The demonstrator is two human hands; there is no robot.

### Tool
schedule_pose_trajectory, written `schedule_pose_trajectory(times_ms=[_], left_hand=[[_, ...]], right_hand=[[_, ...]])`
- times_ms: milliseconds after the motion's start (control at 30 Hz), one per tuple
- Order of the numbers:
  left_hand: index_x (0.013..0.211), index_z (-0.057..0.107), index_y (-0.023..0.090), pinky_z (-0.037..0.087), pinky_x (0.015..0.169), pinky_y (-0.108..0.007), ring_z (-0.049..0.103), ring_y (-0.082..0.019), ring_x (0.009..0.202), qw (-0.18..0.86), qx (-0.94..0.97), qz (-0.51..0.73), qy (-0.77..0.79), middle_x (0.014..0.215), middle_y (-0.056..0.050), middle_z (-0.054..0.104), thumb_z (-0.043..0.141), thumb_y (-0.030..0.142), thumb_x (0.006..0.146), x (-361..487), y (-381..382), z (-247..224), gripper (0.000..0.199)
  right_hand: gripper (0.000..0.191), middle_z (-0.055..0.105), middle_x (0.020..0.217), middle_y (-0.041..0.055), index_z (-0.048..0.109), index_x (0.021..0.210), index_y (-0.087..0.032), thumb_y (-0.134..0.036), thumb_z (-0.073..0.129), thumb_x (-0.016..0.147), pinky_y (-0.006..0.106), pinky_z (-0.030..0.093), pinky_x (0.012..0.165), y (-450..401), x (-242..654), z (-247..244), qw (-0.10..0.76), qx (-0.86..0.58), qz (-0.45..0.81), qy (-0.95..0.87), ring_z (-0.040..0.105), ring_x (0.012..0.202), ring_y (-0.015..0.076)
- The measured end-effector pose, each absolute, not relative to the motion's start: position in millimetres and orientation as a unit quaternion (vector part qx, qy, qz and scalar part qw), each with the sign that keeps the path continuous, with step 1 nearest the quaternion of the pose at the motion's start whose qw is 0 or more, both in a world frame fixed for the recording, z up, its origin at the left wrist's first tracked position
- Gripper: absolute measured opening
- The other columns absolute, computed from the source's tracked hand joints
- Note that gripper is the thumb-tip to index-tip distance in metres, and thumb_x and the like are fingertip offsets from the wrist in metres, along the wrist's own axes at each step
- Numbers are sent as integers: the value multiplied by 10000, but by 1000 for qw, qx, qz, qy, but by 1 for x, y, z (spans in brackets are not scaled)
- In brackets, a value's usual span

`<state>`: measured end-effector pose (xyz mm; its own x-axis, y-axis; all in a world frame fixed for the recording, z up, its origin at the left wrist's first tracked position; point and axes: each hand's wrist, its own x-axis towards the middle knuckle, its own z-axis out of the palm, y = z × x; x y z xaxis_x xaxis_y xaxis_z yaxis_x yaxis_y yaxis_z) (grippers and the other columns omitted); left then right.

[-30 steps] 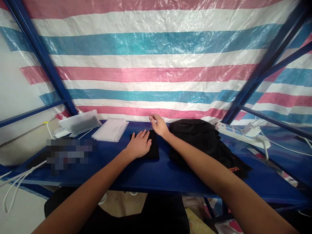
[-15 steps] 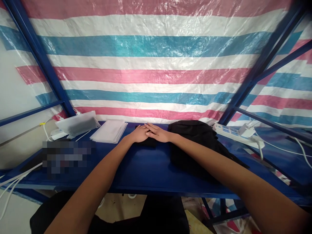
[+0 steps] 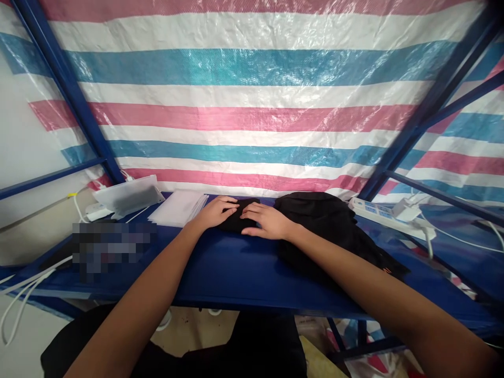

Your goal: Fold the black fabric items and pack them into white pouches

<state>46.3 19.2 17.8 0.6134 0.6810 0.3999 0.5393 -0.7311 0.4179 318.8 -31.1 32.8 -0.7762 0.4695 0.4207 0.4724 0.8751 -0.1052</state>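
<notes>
Just below frame center, black cloth [image 3: 235, 223] on the blue counter [image 3: 232, 270] is being touched by left hand [image 3: 214, 211] and right hand [image 3: 268, 219]; both are being held loosely open, fingers slightly bent, nothing gripped.

I get white glare off the red-white-and-blue striped plastic sheet [image 3: 252, 68] toward 12 o'clock. The small flat black cloth [image 3: 232, 223] before me shows almost no detail. Lens-stretched blue metal posts [image 3: 65, 84] splay at 10 and 2; a pixelated patch [image 3: 110, 249] sits near 8.
</notes>
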Motion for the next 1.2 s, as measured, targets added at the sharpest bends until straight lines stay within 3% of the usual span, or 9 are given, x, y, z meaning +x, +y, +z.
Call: schedule_pose_trajectory(times_ms=[200, 367, 533, 633, 800, 900, 967, 1100, 1200], left_hand=[[1354, 808, 250, 438, 1264, -407, 663, -284, 1408, 270, 837, 293, 374, 1472, -58, 747, 465, 613, 1099, 39, 6, 34, 561], [1195, 844, 217, 571, 1033, -440, 762, -360, 1142, 354, 802, 275, 396, 1177, -70, 842, 714, 726, 930, 36, -7, 52, 588], [1214, 833, 183, 574, 1073, -471, 734, -387, 1251, 425, 730, 368, 390, 1282, -103, 821, 797, 700, 881, 53, -8, 48, 616], [1403, 757, 179, 553, 1156, -482, 680, -374, 1380, 482, 673, 429, 361, 1442, -134, 756, 768, 693, 917, 64, -4, 41, 708], [1434, 721, 176, 589, 1134, -495, 718, -357, 1339, 551, 599, 427, 394, 1437, -165, 754, 787, 654, 917, 65, 4, 27, 707], [1343, 761, 170, 606, 1095, -488, 743, -355, 1290, 552, 593, 375, 450, 1359, -164, 792, 740, 571, 962, 63, 7, 18, 554], [1355, 755, 179, 582, 1122, -493, 721, -358, 1323, 496, 637, 360, 467, 1374, -148, 788, 705, 532, 985, 63, 8, 16, 514], [1393, 711, 166, 523, 1149, -515, 675, -403, 1353, 272, 732, 335, 527, 1411, -187, 753, 693, 511, 999, 65, 4, 20, 524], [1416, 657, 115, 501, 1138, -525, 649, -427, 1343, 147, 752, 274, 581, 1420, -247, 698, 697, 500, 1005, 65, 0, 23, 564]], right_hand=[[387, 750, 1251, 175, 756, 1281, -192, -490, 618, 1076, 475, 590, 1018, -34, 313, 30, 207, -294, -9, -933, 721, 1128, 333], [398, 752, 911, 66, 739, 1043, -225, -583, 568, 1069, 380, 581, 811, -25, 316, 31, 399, -406, 125, -813, 707, 832, 251], [527, 790, 1073, 69, 684, 1194, -247, -728, 640, 982, 359, 624, 792, -13, 319, 34, 567, -407, 358, -621, 757, 1003, 276], [581, 804, 1198, 86, 677, 1292, -256, -700, 754, 926, 354, 654, 799, -12, 320, 35, 545, -380, 465, -585, 779, 1076, 286], [831, 797, 1229, 103, 548, 1516, -274, -547, 925, 828, 301, 635, 598, -6, 323, 24, 482, -408, 540, -556, 789, 858, 233], [910, 728, 1365, 163, 473, 1604, -256, -526, 904, 850, 357, 661, 612, -1, 323, 13, 445, -477, 475, -590, 777, 863, 248], [873, 674, 1433, 176, 477, 1620, -253, -456, 883, 874, 460, 700, 789, -2, 323, 11, 437, -498, 350, -663, 771, 999, 293], [507, 605, 1494, 159, 656, 1502, -282, -380, 739, 1012, 589, 537, 1186, -21, 320, 22, 396, -382, 57, -834, 614, 1379, 369], [373, 674, 1371, 137, 745, 1373, -292, -480, 694, 1054, 538, 557, 1146, -37, 316, 32, 286, -287, 16, -914, 653, 1285, 347]])
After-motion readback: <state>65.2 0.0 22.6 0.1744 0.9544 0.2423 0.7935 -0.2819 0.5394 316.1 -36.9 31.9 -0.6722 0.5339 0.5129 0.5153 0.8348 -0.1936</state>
